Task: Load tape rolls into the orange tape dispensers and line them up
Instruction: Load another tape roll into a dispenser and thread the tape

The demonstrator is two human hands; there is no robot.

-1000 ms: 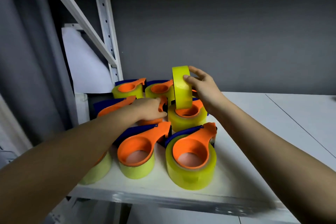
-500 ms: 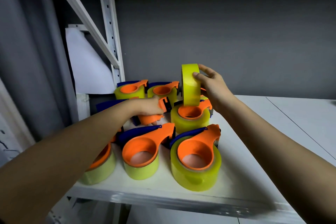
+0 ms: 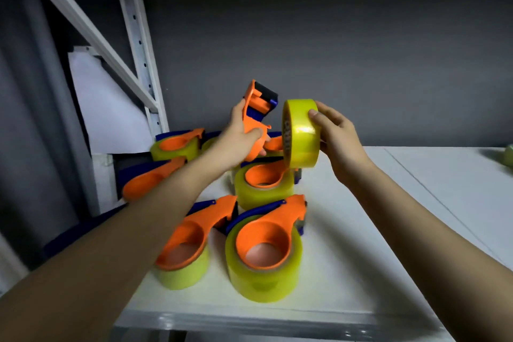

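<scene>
My left hand [image 3: 241, 138] grips an empty orange tape dispenser [image 3: 256, 116] and holds it upright in the air, its dark blue cutter end on top. Just to its right my right hand [image 3: 334, 133] holds a yellow tape roll [image 3: 301, 133] on edge, thumb on the outer face. The roll and the dispenser are a small gap apart. Below them on the white shelf [image 3: 347, 272] stand several orange dispensers loaded with yellow rolls, the nearest one [image 3: 265, 251] at the front and another [image 3: 263, 184] right under the held roll.
A white metal rack upright [image 3: 138, 44] and its slanted brace rise at the back left, with a white sheet [image 3: 108, 116] behind. A grey wall closes the back. Another shelf panel [image 3: 458, 183] extends to the right, with a pale roll [image 3: 509, 155] at the frame's right edge.
My left hand has lifted an empty orange dispenser off the shelf and turned it upright. My right hand has tilted the yellow roll and brought it beside the dispenser.
</scene>
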